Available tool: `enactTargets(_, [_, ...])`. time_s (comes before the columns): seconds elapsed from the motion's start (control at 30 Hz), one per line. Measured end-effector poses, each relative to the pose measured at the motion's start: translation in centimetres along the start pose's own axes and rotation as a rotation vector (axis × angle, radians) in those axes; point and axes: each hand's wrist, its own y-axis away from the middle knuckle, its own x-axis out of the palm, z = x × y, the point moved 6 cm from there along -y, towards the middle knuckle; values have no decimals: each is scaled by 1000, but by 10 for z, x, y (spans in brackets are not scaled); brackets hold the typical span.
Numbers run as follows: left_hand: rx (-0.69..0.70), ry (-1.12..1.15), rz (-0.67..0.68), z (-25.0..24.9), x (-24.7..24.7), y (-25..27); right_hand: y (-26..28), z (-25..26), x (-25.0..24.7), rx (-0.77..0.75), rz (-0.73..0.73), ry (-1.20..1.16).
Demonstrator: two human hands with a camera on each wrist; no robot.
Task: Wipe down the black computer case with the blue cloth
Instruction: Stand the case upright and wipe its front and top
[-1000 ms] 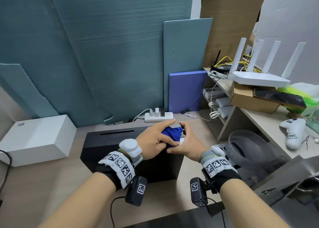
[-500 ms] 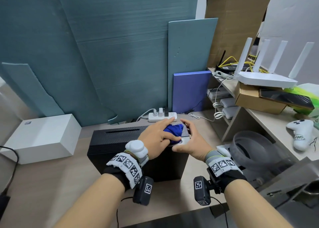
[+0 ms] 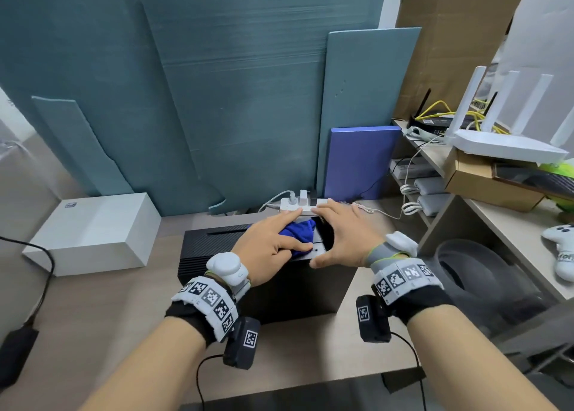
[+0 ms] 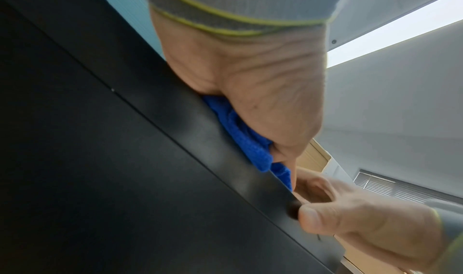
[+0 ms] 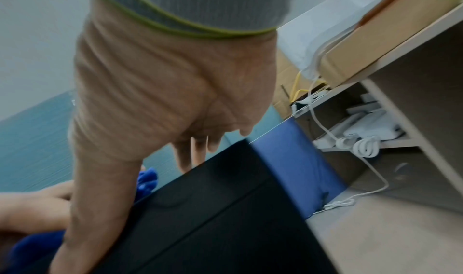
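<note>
The black computer case (image 3: 214, 249) lies on the wooden desk. A bunched blue cloth (image 3: 299, 232) sits on its top near the right end. My left hand (image 3: 270, 239) presses the cloth down, index finger stretched toward the back, thumb lying along the cloth's front. In the left wrist view the cloth (image 4: 245, 143) is squeezed between palm and the case (image 4: 125, 159) edge. My right hand (image 3: 344, 233) lies flat over the case's right end with straight fingers, thumb at the front edge, holding nothing. In the right wrist view, which is blurred, its fingers reach over the case (image 5: 225, 209).
A white box (image 3: 93, 233) stands left of the case. A white power strip (image 3: 298, 204) lies right behind it, before teal foam panels. A blue board (image 3: 360, 162), shelves with a router (image 3: 506, 143), a game controller (image 3: 562, 255) and a grey bin (image 3: 472, 274) crowd the right.
My right hand has left the cloth and spread flat over the case's right end. My left hand's fingers have straightened and pushed the cloth a little toward the back.
</note>
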Motion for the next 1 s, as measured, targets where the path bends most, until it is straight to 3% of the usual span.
enactTargets(0.13, [-11, 37, 14, 9, -11, 16, -3, 5, 11, -49, -4, -52])
enactTargets(0.3, [-120, 64, -34, 47, -36, 47, -4, -1, 11, -36, -52, -55])
enactTargets(0.43, [-259, 80, -164, 90, -64, 71, -11, 3, 11, 67, -84, -18])
enactTargets(0.53, [-446, 107, -273, 122, -79, 87, -21, 7, 13, 142, -114, 2])
enactTargets(0.63, [-539, 81, -352, 129, -75, 84, -25, 7, 14, 191, -117, 24])
enactTargets(0.73, [-439, 56, -386, 99, -58, 63, -24, 5, 15, 201, -115, 32])
enactTargets(0.9, [-202, 51, -269, 18, -11, 16, -21, 5, 15, 203, -124, 17])
enactTargets(1.0, [-157, 29, -209, 17, -12, 13, -19, 4, 13, 203, -124, 0])
